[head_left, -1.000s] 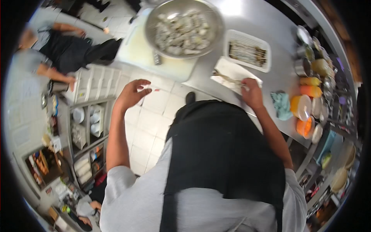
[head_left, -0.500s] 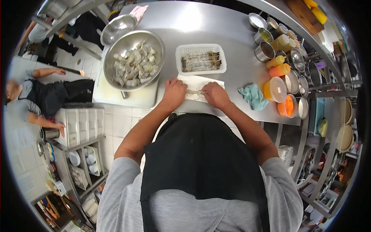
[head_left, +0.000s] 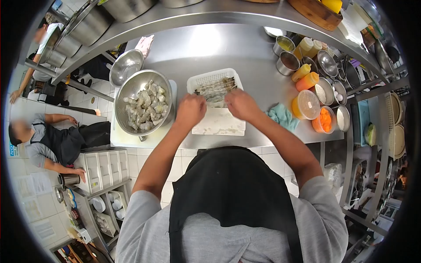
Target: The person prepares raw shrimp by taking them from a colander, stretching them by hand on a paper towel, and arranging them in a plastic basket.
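My left hand [head_left: 191,109] is closed at the near left edge of a white perforated basket [head_left: 193,82] that holds rows of long shrimp [head_left: 215,87]. At the basket's right side my right hand [head_left: 241,104] is also closed. A shrimp appears stretched between the fingertips of both hands, over the basket's near part. Just below them lies a damp white sheet [head_left: 218,122]. To the left, a large perforated steel bowl [head_left: 124,90] of peeled shrimp [head_left: 147,105] rests on a white cutting board [head_left: 127,140].
An empty steel bowl [head_left: 126,68] sits behind the shrimp bowl. A teal cloth [head_left: 283,116], tubs with orange contents [head_left: 324,120], squeeze bottles and steel pots stand at the right. A steel shelf [head_left: 210,17] crosses above. Co-workers are at the left, one [head_left: 57,136] near white drawers.
My left hand came in from the side to join my right. Both hands have since moved from the white sheet forward to the basket, with the shrimp between them.
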Tool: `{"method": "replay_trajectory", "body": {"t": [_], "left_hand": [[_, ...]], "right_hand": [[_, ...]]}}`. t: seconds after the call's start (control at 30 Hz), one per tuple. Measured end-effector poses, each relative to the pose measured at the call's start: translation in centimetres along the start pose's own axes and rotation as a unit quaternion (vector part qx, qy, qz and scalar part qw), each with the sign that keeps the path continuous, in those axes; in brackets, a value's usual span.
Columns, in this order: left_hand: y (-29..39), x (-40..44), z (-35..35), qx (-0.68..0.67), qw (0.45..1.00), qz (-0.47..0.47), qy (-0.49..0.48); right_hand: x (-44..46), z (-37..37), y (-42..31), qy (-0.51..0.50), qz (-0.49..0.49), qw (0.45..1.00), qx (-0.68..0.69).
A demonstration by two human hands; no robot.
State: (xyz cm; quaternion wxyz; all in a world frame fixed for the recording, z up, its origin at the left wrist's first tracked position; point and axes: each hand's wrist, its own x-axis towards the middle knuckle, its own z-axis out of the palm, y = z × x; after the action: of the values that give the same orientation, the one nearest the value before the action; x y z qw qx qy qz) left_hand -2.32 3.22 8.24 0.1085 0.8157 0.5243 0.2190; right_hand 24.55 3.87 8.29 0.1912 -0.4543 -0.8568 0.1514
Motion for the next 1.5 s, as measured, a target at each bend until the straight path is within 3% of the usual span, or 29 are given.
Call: {"method": "replay_trajectory", "body": {"t": [0.07,0.27,0.37,0.47,0.67,0.77,0.87,0.97,1.03,1.1,1.17,1.2,1.27,1.37,1.5], "left_hand": [[-1.4,2.4,1.5,0.029,0.999,-0.02,0.01],[-1.3,4.1,3.3,0.093,0.973,-0.135,-0.165],[-1.5,3.9,3.8,0.088,0.972,-0.155,-0.151],[-1.7,3.7,4.3,0.081,0.976,-0.148,-0.137],[-1.5,3.3,3.5,0.129,0.968,-0.101,-0.188],[-1.0,2.1,2.9,0.058,0.991,-0.101,-0.073],[2.7,1.1,-2.1,-0.063,0.993,-0.088,-0.04],[6.7,0.8,-8.5,-0.178,0.98,-0.09,-0.004],[6.4,0.7,-11.9,-0.226,0.967,-0.103,0.064],[4.1,0.3,-15.6,-0.255,0.947,-0.144,0.128],[-0.6,-0.4,-19.0,-0.229,0.937,-0.175,0.199],[-3.1,-0.9,-20.2,-0.253,0.912,-0.164,0.277],[-8.5,-2.5,-23.0,-0.237,0.898,-0.184,0.322],[-10.5,-4.1,-24.9,-0.142,0.907,-0.26,0.299],[-13.8,-4.3,-19.9,-0.044,0.942,-0.28,0.182]], "right_hand": [[3.3,0.2,1.7,-0.001,-0.012,0.999,-0.031],[6.2,2.5,4.8,-0.131,-0.015,0.985,-0.108],[6.2,2.4,4.9,-0.127,-0.029,0.987,-0.096],[6.2,3.1,5.7,-0.117,-0.039,0.988,-0.099],[7.0,2.3,5.4,-0.217,-0.003,0.964,-0.153],[8.0,1.5,6.0,-0.106,0.013,0.993,-0.04],[9.3,0.4,4.4,-0.081,0.07,0.994,0.037],[9.6,2.4,3.7,-0.098,0.028,0.995,0.019],[9.7,3.2,2.4,-0.303,0.068,0.95,-0.014],[8.7,4.8,3.5,-0.259,-0.017,0.965,-0.034],[7.9,3.9,3.5,-0.153,-0.05,0.987,-0.004],[7.8,2.8,3.1,-0.133,-0.027,0.991,0.023],[7.3,0.6,2.3,-0.093,0.028,0.993,0.074],[6.2,0.0,3.3,-0.068,0.101,0.975,0.187],[4.2,0.5,2.4,-0.032,0.119,0.963,0.239]]}}
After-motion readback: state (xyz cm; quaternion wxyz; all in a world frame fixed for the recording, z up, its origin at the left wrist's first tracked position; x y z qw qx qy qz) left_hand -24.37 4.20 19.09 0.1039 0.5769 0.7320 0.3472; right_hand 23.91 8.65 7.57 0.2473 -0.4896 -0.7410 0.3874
